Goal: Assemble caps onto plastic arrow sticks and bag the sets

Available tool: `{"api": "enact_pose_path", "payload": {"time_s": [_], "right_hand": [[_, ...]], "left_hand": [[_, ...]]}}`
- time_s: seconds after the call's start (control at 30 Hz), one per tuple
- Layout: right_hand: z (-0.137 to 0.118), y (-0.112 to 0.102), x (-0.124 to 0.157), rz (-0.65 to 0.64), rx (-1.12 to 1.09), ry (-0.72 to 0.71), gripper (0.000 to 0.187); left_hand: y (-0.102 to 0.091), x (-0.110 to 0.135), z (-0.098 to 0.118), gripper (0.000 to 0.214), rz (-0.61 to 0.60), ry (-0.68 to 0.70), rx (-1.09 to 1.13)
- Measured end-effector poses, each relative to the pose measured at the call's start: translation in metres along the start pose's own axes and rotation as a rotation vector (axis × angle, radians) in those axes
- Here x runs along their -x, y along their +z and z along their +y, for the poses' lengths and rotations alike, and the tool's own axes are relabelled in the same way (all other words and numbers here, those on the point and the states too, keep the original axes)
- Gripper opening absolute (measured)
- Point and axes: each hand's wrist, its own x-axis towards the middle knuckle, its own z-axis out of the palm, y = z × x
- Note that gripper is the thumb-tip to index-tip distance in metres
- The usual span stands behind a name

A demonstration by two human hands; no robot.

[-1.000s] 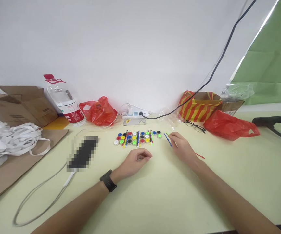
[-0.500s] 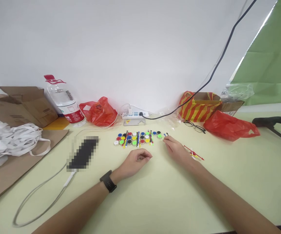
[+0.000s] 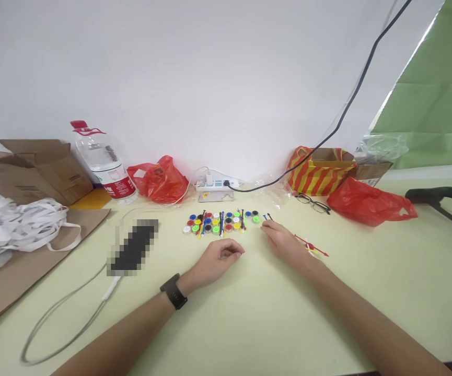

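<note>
Our left hand [image 3: 220, 256] rested curled closed and empty on the table [image 3: 249, 318], our right hand [image 3: 284, 243] touched two short sticks [image 3: 267, 216] beside the rows of coloured caps [image 3: 221, 222], grip impossible to tell, while red and yellow sticks [image 3: 311, 246] lay unplaced nearby.

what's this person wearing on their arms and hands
Both forearms are bare, no sleeves in view. Neither the left hand nor the right hand is gloved. A black watch with a black strap is on the left wrist.
</note>
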Motion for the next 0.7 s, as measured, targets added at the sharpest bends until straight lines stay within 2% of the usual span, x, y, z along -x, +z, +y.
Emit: {"api": "enact_pose_path", "payload": {"time_s": [0.13, 0.27, 0.37, 0.43, 0.53, 0.7], "right_hand": [[-0.003, -0.003, 0.003, 0.013, -0.018, 0.017, 0.035], [-0.014, -0.014, 0.007, 0.040, -0.177, -0.033, 0.026], [-0.021, -0.024, 0.007, 0.119, -0.281, -0.062, 0.023], [-0.021, -0.027, 0.005, 0.177, -0.293, -0.009, 0.025], [-0.016, -0.022, 0.004, 0.198, -0.297, 0.095, 0.035], [-0.007, -0.001, 0.006, 0.119, -0.253, 0.203, 0.039]], "left_hand": [[0.001, 0.000, -0.001, 0.019, 0.007, 0.006, 0.012], [0.001, 0.001, -0.004, 0.020, 0.027, 0.021, 0.041], [0.002, 0.000, -0.008, 0.022, 0.040, 0.023, 0.070], [0.002, 0.000, -0.010, 0.022, 0.040, 0.030, 0.078], [0.002, 0.001, -0.011, 0.022, 0.044, 0.037, 0.070], [0.003, 0.001, -0.006, 0.021, 0.054, 0.028, 0.058]]}}
